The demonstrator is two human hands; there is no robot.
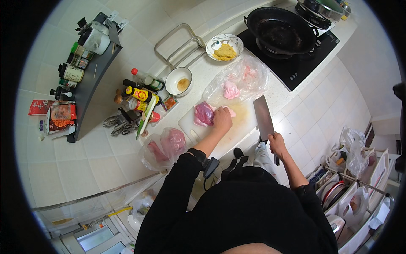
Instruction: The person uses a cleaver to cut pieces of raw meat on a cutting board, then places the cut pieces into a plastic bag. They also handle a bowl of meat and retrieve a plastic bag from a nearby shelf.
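Note:
A piece of dark red raw meat point(204, 114) with pale fat at its edges lies on a white cutting board point(242, 127). My left hand point(222, 119) is on the right side of the meat, fingers bent; a pale scrap sticks out beyond them. In my right hand point(277, 144) is the handle of a cleaver point(264, 116), its broad blade pointing away from me beside the board's right edge. Behind the board, a pink-white lump of fat point(231, 90) rests on an opened clear plastic bag point(253, 74). More raw meat point(173, 141) lies in a plastic bag at the board's left.
A black wok point(280, 30) stands on the cooktop point(295, 70) at the back right. Behind the board are a bowl with yellow paste point(225, 47) and a white bowl with brown liquid point(179, 81). Sauce bottles point(142, 94), green onion point(147, 116) and kitchen scissors point(127, 127) are at the left.

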